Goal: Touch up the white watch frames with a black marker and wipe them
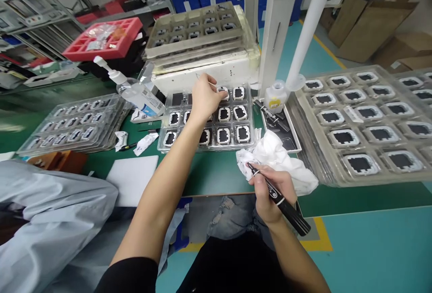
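Note:
My left hand [205, 97] reaches over a clear plastic tray [215, 145], its fingers bent around a small white-framed part [222, 89] in the back row. Whether that part is lifted is hard to tell. More such parts, white rings with dark centres, sit in the tray's pockets, some covered by my left forearm. In my right hand [272, 191] is a black marker pen [281, 203], uncapped, its tip pointing up and left. The tip is close to a crumpled white cloth [275, 155] with dark smudges on the table's front edge.
Stacked trays of parts stand right [332, 142], left [76, 126] and on a white box [205, 74] behind. A pump bottle [138, 95], small bottle [276, 97] and another marker [266, 110] stand or lie nearby. A person's grey-blue sleeve [57, 203] is at left.

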`<state>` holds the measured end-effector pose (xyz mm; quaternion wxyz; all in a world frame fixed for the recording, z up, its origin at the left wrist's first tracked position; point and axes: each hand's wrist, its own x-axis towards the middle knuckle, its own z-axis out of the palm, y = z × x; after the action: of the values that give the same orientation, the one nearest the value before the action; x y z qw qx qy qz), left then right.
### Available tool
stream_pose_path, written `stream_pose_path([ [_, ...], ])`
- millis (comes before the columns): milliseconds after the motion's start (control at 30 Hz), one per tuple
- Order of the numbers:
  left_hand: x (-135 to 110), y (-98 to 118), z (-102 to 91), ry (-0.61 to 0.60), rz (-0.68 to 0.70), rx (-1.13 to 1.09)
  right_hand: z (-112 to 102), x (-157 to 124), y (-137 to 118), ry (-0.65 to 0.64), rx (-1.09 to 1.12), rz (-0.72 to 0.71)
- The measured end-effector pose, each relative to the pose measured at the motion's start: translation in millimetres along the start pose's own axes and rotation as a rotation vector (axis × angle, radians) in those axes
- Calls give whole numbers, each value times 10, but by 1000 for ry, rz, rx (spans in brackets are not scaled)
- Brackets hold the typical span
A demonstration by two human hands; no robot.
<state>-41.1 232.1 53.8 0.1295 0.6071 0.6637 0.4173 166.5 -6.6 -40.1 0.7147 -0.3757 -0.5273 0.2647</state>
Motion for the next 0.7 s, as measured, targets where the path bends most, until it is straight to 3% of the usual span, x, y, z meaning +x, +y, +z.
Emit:
stream_pose_path([
  [100, 108, -25, 63, -26, 17, 73, -5, 9, -31, -11, -36, -4],
  [333, 76, 52, 147, -13, 140, 174, 1, 14, -53, -11, -75, -32],
  [533, 265, 109, 332, -239, 205, 158, 20, 31, -62, -3, -79, -46],
  [700, 390, 105, 374, -276, 224, 130, 13, 32, -67, -4, -102, -55],
])
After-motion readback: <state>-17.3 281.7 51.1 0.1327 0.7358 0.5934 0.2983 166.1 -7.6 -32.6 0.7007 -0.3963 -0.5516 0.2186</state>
